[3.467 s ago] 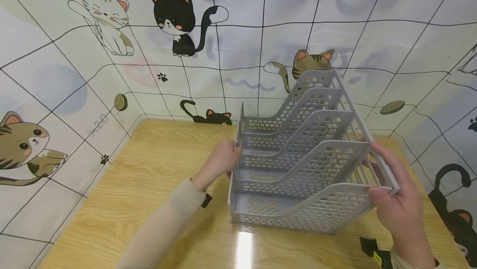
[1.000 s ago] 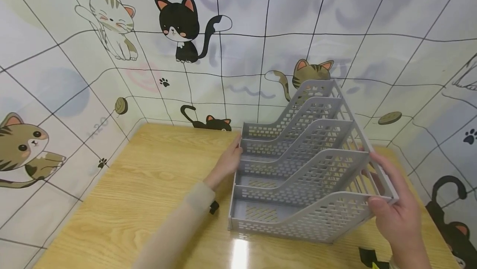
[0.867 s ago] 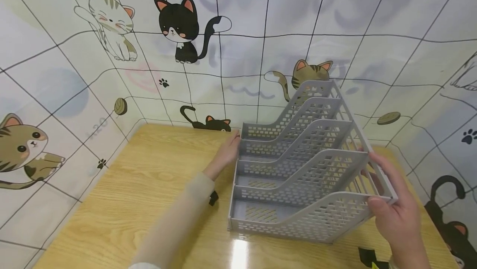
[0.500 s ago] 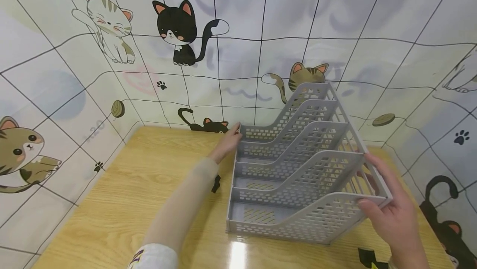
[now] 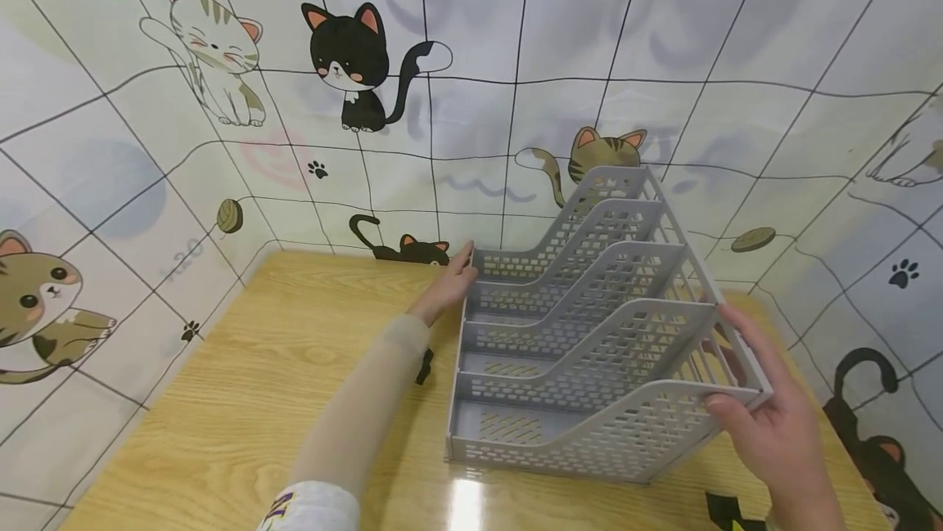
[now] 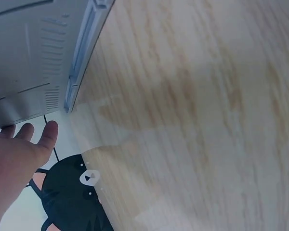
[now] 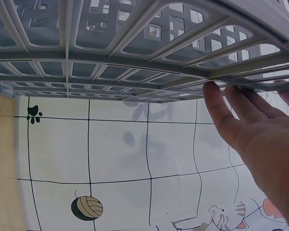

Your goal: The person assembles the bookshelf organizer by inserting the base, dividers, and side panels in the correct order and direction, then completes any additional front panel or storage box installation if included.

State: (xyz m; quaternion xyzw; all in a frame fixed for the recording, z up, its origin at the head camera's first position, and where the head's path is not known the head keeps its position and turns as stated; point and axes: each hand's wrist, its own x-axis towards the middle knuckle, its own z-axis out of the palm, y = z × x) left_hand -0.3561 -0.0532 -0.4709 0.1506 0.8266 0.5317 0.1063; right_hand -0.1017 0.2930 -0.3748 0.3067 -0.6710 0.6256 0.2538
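A grey plastic file organizer [image 5: 560,351] stands tilted over the wooden tabletop, its several slots separated by perforated, sloping dividers. Its low side faces left and its tall slatted side is on the right. My left hand [image 5: 448,281] grips the far corner of the low side, thumb at the top rim. In the left wrist view the fingertips [image 6: 49,132] reach up at the end of the smooth outer panel [image 6: 24,62]. On the tall side, my right hand [image 5: 781,425] holds the near upper corner, thumb on the near wall. Its fingers [image 7: 219,108] are against the slats from outside.
The wooden table [image 5: 243,400] extends to the left of the organizer. Cat-printed white sheeting [image 5: 486,40] closes off the back and both sides. Black straps [image 5: 725,510] show near the right wrist.
My left hand has slid along the low side panel to its far corner. The panel's far end, raised before, now sits level with the dividers. My right hand keeps its hold.
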